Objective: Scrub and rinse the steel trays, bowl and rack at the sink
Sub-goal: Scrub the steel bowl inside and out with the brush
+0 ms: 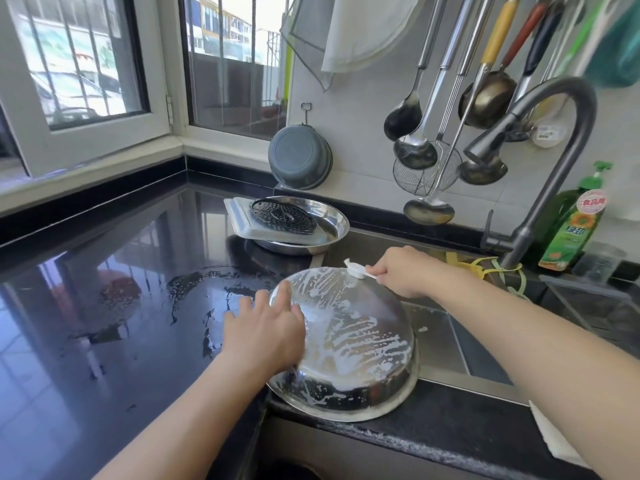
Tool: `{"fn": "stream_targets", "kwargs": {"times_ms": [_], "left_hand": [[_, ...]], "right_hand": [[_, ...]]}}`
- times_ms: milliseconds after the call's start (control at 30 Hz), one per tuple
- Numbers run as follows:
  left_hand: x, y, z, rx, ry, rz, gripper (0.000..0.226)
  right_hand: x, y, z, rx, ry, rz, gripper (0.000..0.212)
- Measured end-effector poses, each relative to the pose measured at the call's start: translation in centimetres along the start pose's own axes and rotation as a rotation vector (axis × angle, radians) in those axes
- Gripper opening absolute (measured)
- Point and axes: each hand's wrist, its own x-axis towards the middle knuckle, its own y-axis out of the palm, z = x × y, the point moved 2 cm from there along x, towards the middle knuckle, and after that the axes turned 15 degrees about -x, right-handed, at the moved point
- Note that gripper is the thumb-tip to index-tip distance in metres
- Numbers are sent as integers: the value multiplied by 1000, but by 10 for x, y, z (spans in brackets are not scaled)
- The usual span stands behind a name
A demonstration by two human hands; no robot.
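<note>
A round steel tray [356, 344] lies upside down, tilted on the sink's front edge, its underside streaked with white soap foam. My left hand [266, 327] presses on its left side with fingers spread and straight. My right hand [401, 271] grips the handle of a white brush [355, 270], whose head touches the tray's far rim. Behind, on the black counter, another round steel tray [332, 225] holds a rectangular steel tray [239, 220] with a dark perforated rack [282, 216] on top.
The sink basin [440, 337] lies under my right arm, with a grey gooseneck faucet [540, 133] above it. A green dish soap bottle [571, 230] stands at the right. Ladles and skimmers [426, 150] hang on the wall. The black counter [121, 289] is wet.
</note>
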Motion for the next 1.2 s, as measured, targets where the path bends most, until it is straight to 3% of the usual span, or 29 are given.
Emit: {"fn": "stream_targets", "kwargs": {"times_ms": [367, 533, 667, 833, 967, 1100, 1200], "left_hand": [[1, 0, -2, 22, 51, -14, 60], [4, 3, 0, 62, 74, -13, 59], [6, 5, 2, 61, 83, 4, 58], [9, 7, 3, 82, 96, 10, 56], [8, 7, 3, 78, 96, 12, 57], [9, 7, 3, 69, 97, 17, 57], [10, 7, 4, 71, 89, 25, 57]], "right_hand": [[-1, 14, -6, -41, 164, -64, 34], [-8, 18, 3, -40, 61, -23, 36], [-7, 13, -8, -56, 154, -46, 34], [-19, 16, 5, -48, 20, -28, 38], [-16, 11, -5, -56, 84, -26, 42], [-41, 20, 22, 34, -92, 26, 37], [-31, 16, 2, -65, 24, -69, 38]]}}
